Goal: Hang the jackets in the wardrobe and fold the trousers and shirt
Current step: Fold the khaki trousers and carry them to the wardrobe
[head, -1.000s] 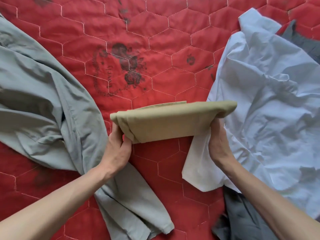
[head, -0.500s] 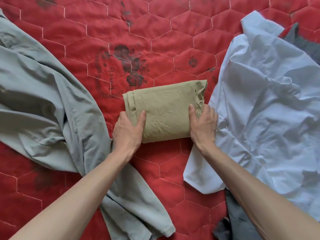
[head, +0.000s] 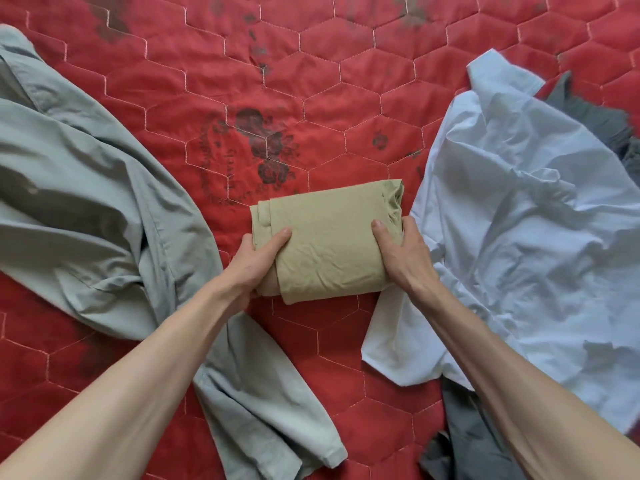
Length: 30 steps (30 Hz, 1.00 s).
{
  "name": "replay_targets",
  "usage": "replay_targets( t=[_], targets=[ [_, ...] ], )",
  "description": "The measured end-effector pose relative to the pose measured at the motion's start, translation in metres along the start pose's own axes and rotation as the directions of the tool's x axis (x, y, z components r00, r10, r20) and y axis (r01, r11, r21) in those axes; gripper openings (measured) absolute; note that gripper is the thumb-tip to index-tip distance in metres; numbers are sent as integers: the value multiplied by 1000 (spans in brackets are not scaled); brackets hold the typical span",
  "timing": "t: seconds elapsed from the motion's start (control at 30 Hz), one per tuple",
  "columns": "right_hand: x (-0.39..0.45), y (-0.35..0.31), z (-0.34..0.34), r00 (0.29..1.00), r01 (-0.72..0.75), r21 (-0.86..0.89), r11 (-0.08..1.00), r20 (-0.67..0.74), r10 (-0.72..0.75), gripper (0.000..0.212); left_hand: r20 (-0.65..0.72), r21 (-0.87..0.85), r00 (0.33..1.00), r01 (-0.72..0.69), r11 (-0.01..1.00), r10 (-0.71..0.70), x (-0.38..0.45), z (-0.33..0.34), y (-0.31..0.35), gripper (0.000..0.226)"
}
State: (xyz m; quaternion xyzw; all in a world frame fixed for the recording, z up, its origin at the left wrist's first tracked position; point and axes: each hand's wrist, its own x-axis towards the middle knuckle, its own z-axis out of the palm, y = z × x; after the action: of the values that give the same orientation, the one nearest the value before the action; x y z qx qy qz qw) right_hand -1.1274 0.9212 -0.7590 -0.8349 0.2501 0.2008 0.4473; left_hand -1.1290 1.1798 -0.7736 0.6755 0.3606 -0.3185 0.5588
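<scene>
Both hands (head: pixel 254 263) (head: pixel 403 256) grip folded khaki trousers (head: pixel 329 242) at side edges, bundle between.

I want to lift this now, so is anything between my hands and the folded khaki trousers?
Nothing visible. The left hand and right hand already grip the two ends of the folded khaki trousers, thumbs on top, on the red quilted bedcover. The crumpled pale blue shirt lies beside the right hand.
</scene>
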Motion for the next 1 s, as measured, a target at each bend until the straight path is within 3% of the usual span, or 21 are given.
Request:
replay_targets(
  t=[0.1, 0.33, 0.5, 0.67, 0.77, 0.9, 1.0],
  targets=[
    [-24, -12, -11, 994, 104, 130, 986, -52, -98, 24, 61, -138, 998, 42, 990, -34, -32, 0, 9, 59],
    [-127, -84, -69, 957, 283, 265, 922, -147, -252, 17, 184, -333, 977, -38, 942, 105, -165, -31, 52, 35],
    [-222, -142, -119, 931, 357, 235, 904, -160, -327, 16, 330, -445, 944, 152, 883, 4, -287, -63, 82, 31],
    [-308, -181, -158, 926, 376, 255, 891, -142, -350, 14, 361, -459, 930, 111, 881, 72, -391, -87, 94, 37],
    [-353, -197, -177, 921, 389, 294, 873, -126, -368, 15, 304, -481, 933, -25, 877, 193, -445, -95, 91, 37],
    [-404, -208, -195, 898, 435, 321, 841, -89, -431, 11, 96, -543, 933, -243, 804, 346, -506, -98, 76, 50],
    [-427, -215, -204, 874, 472, 300, 829, -34, -485, 12, -71, -556, 920, -356, 751, 385, -549, -99, 60, 54]
  ],
)
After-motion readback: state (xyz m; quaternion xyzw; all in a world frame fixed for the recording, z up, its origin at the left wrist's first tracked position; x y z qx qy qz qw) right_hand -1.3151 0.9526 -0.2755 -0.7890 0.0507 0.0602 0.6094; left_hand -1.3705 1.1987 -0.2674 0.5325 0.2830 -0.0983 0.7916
